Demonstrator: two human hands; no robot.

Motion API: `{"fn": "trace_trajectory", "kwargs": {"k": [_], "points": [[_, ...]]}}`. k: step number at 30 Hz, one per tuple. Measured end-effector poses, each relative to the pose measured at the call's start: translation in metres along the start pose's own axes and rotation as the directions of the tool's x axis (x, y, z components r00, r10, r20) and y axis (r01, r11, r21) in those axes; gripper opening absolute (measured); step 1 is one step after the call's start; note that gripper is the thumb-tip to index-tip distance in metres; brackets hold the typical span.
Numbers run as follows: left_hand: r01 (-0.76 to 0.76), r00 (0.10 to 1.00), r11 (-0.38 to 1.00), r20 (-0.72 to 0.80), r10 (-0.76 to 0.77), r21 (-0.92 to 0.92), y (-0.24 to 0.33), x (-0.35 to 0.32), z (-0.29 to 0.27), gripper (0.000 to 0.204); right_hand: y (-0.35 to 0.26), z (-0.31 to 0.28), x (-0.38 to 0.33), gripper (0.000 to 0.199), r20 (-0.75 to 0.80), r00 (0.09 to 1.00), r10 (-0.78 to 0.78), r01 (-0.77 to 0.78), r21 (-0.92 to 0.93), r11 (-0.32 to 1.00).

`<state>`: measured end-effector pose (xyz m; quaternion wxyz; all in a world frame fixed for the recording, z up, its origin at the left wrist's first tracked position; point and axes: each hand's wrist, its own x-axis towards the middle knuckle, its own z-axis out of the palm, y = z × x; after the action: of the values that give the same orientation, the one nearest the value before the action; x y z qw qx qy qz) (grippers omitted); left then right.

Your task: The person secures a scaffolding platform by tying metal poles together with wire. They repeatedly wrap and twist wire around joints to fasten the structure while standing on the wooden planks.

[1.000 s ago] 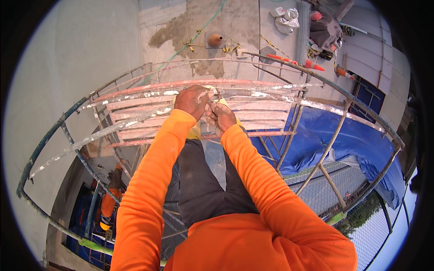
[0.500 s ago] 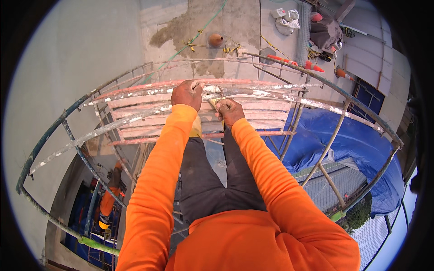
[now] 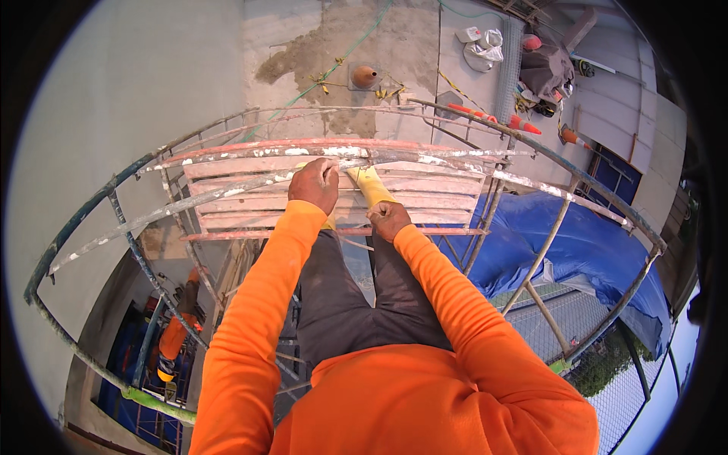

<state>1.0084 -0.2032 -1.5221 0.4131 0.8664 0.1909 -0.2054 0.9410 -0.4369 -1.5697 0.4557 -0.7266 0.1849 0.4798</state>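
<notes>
Seemingly under left hand (image 3: 315, 186), white-spattered pipe (image 3: 182, 205)

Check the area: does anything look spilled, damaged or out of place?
A few things. Beyond the railing, a dark patch covers part of the paler concrete; it may be damp or just stained. White splotches mar the metal tube ahead, like dried paint or plaster. At right, the blue sheet lies in loose, wrinkled folds.
</notes>
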Motion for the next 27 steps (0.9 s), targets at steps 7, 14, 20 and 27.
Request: {"fn": "trace_trajectory", "kwargs": {"k": [7, 14, 20, 27], "points": [[0.441, 0.875, 0.898, 0.228, -0.427, -0.009, -0.031, -0.054, 0.057, 0.054, -0.034, -0.008, -0.028, 0.015, 0.267, 0.964, 0.004, 0.041, -0.161, 0.986], [0.356, 0.773, -0.131, 0.37, -0.515, -0.925, -0.005, -0.099, 0.023, 0.034, -0.069, -0.009, -0.098, 0.017, 0.268, 0.953, -0.14, 0.191, -0.173, 0.966], [-0.112, 0.785, -0.24, 0.062, -0.617, -0.964, 0.049, -0.156, -0.072, 0.032, -0.145, 0.006, -0.168, 0.025, 0.561, 0.8, -0.214, 0.243, 0.025, 0.97], [-0.529, 0.671, -0.091, -0.351, -0.653, -0.844, 0.067, -0.248, -0.166, 0.032, -0.216, 0.051, -0.213, 0.027, 0.79, 0.612, -0.045, 0.12, -0.036, 0.992]]}}
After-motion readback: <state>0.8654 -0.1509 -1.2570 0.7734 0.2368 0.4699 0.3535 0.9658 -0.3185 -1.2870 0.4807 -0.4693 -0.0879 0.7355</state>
